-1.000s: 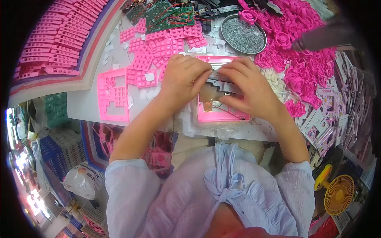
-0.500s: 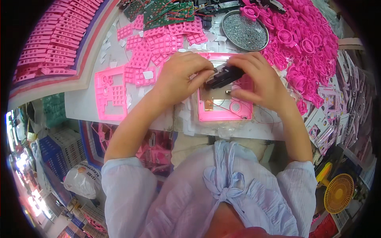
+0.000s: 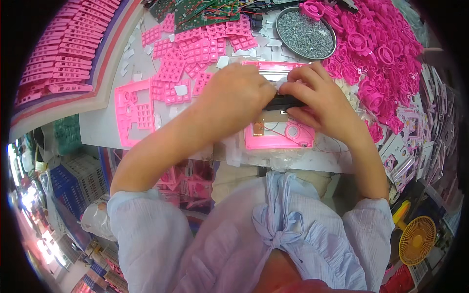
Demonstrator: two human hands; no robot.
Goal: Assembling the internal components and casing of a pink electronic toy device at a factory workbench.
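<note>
While both hands meet over the open pink casing [image 3: 278, 139] at the near edge of the white table [image 3: 97, 127], the risk sits in the thin red wires that loop across the casing's inside: a tug from either hand could, I judge, pull one loose from the small gold-brown part beside them. The left hand [image 3: 234, 100] curls down with its fingers closed toward the middle, though what they pinch is hidden under the knuckles. The right hand [image 3: 320, 100] has thumb and fingers closed on a small black part [image 3: 283, 102], held just above the casing; it could slip sideways if the grip eases. That casing is a flat, bright pink rectangular shell with a round moulded ring at its near right corner. Farther off lie loose pink keypad grids [image 3: 195, 51], a round metal dish of screws [image 3: 305, 31] and green circuit boards [image 3: 195, 10].
</note>
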